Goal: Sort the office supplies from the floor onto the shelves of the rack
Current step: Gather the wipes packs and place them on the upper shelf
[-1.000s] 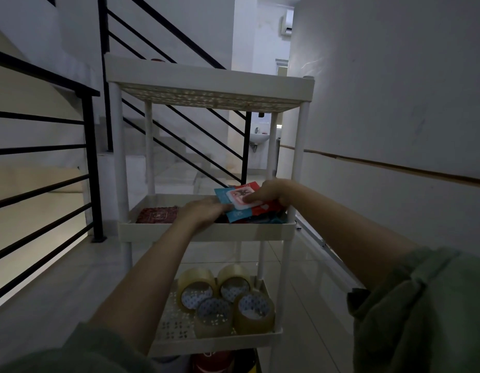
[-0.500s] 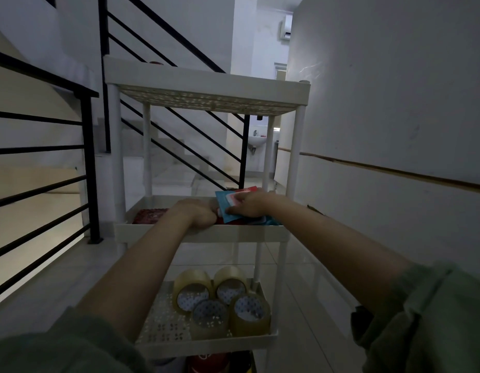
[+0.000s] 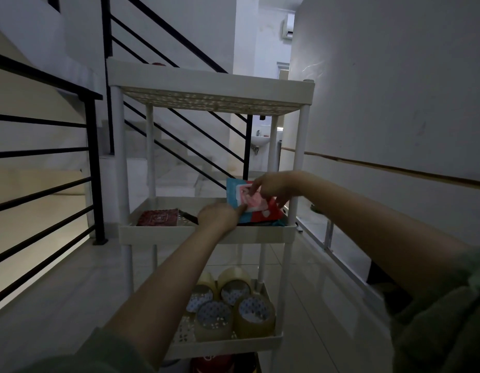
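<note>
Both hands grip the blue-red packet (tilted) over the rack middle shelf: left hand, right hand.

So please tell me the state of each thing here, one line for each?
blue and red packets: tilted on the middle shelf, held by both hands
left hand: pinches the packets' lower edge
right hand: fingers grip the packets' top
dark red notebook: flat on the middle shelf
tape rolls: grouped together on the lower shelf
rack: upright
</note>
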Demonstrator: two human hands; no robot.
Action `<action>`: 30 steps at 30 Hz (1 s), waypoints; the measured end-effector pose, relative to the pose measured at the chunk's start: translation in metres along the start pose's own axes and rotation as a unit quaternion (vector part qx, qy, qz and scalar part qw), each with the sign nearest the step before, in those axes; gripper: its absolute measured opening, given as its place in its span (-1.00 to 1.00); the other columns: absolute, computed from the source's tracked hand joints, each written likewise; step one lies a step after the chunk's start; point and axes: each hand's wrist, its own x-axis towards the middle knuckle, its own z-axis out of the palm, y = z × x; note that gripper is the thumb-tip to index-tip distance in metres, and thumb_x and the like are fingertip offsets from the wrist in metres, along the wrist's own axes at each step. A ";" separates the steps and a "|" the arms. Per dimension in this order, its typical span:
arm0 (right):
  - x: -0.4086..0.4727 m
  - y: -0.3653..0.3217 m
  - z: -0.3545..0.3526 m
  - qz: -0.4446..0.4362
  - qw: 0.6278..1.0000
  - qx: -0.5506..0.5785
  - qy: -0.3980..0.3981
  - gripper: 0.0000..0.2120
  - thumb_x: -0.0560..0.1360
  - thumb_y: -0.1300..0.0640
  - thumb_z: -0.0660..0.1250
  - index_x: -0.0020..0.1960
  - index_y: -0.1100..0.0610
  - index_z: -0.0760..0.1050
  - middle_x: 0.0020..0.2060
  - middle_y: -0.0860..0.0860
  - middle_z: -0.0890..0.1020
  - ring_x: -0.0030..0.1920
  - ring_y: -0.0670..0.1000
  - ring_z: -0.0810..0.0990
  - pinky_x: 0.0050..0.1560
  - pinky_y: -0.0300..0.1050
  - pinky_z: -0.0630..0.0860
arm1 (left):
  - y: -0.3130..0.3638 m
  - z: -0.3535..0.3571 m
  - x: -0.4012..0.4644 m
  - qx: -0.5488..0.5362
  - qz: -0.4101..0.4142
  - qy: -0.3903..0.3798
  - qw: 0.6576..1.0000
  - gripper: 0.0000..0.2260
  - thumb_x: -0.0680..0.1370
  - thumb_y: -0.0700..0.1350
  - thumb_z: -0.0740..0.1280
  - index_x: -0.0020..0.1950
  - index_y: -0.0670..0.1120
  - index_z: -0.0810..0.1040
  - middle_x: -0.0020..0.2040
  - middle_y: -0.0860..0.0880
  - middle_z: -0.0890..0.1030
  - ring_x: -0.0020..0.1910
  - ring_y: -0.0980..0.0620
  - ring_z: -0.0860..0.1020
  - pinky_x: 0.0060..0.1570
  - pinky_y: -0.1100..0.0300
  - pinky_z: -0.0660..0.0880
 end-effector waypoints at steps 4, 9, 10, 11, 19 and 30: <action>0.007 -0.005 0.000 0.010 0.996 -0.068 -0.053 -0.47 0.55 0.30 0.19 0.49 0.06 0.19 0.43 0.17 0.23 0.40 0.24 0.28 0.30 0.12 0.37 | 0.002 0.000 0.004 -0.022 0.018 -0.031 0.999 -0.42 0.60 0.23 -0.11 0.37 -0.14 0.37 0.18 -0.16 0.53 0.02 -0.07 0.49 -0.06 0.12 0.35; 0.013 -0.003 0.008 0.005 0.995 -0.098 0.011 -0.51 0.58 0.04 0.19 0.45 0.19 0.22 0.36 0.16 0.38 0.33 0.17 0.40 0.20 0.01 0.41 | 0.001 0.000 -0.002 -0.058 0.017 -0.023 0.998 -0.47 0.64 0.12 -0.17 0.36 -0.17 0.35 0.29 -0.23 0.47 0.23 -0.14 0.46 0.17 0.08 0.36; 0.012 -0.003 0.007 0.003 0.996 -0.089 0.010 -0.50 0.57 0.01 0.20 0.45 0.19 0.23 0.34 0.16 0.40 0.31 0.17 0.42 0.18 0.00 0.42 | -0.001 0.000 -0.001 -0.076 0.020 -0.019 0.997 -0.48 0.65 0.10 -0.16 0.36 -0.18 0.35 0.31 -0.23 0.45 0.25 -0.15 0.45 0.18 0.08 0.35; 0.012 -0.002 0.006 -0.001 0.997 -0.080 0.007 -0.49 0.57 0.00 0.20 0.45 0.18 0.24 0.34 0.17 0.41 0.30 0.18 0.43 0.18 0.01 0.42 | -0.004 0.000 0.001 -0.091 0.025 -0.011 0.995 -0.50 0.65 0.08 -0.15 0.36 -0.18 0.35 0.31 -0.24 0.45 0.25 -0.15 0.44 0.18 0.09 0.35; 0.011 0.000 0.004 -0.033 0.996 -0.089 -0.002 -0.52 0.54 0.09 0.26 0.42 0.13 0.29 0.36 0.15 0.37 0.34 0.18 0.38 0.24 0.02 0.42 | -0.009 0.008 0.005 -0.085 0.007 0.054 0.995 -0.43 0.60 0.20 -0.10 0.35 -0.19 0.34 0.27 -0.29 0.43 0.23 -0.23 0.41 0.21 -0.04 0.38; 0.012 -0.002 -0.004 -0.079 0.967 -0.239 -0.045 -0.38 0.45 0.19 0.38 0.44 -0.02 0.25 0.46 0.08 0.18 0.43 0.19 0.23 0.34 0.09 0.36 | -0.005 0.003 0.002 -0.199 0.030 0.026 0.979 -0.31 0.47 0.32 0.19 0.43 -0.09 0.22 0.33 -0.25 0.39 0.27 -0.22 0.41 0.22 -0.04 0.43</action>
